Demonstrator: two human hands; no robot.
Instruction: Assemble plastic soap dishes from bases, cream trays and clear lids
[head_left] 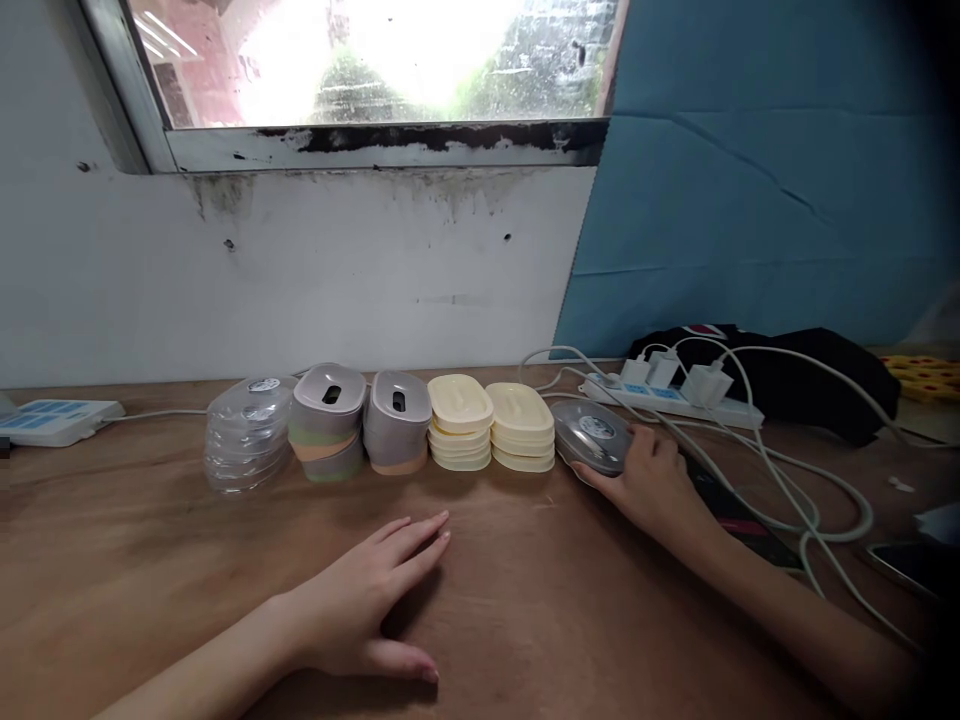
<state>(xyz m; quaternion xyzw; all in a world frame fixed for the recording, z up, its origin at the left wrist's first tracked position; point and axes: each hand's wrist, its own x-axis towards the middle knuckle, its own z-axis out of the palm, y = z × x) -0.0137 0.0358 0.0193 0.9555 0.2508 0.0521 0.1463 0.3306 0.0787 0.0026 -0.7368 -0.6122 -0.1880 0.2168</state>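
Observation:
My right hand (pixel 649 475) grips the near right side of a grey oval box with a clear lid (pixel 592 432), thumb at the front and fingers behind. A round pale label sits on its lid. My left hand (pixel 375 595) rests over the table with fingers stretched and thumb apart, holding nothing. Left of the box stand two stacks of cream lids (pixel 523 425) (pixel 460 420). Beside them are two stacks of grey trays with a slot on top (pixel 397 420) (pixel 328 410), some layers green and orange. A stack of clear plastic covers (pixel 247 435) ends the row.
A power strip (pixel 675 398) with several white plugs and looping cables (pixel 795 480) lies at the right, before a black cloth item (pixel 817 375). A dark phone-like object (pixel 907 568) is at the right edge. Another power strip (pixel 60 420) lies far left on the wooden table (pixel 150 560).

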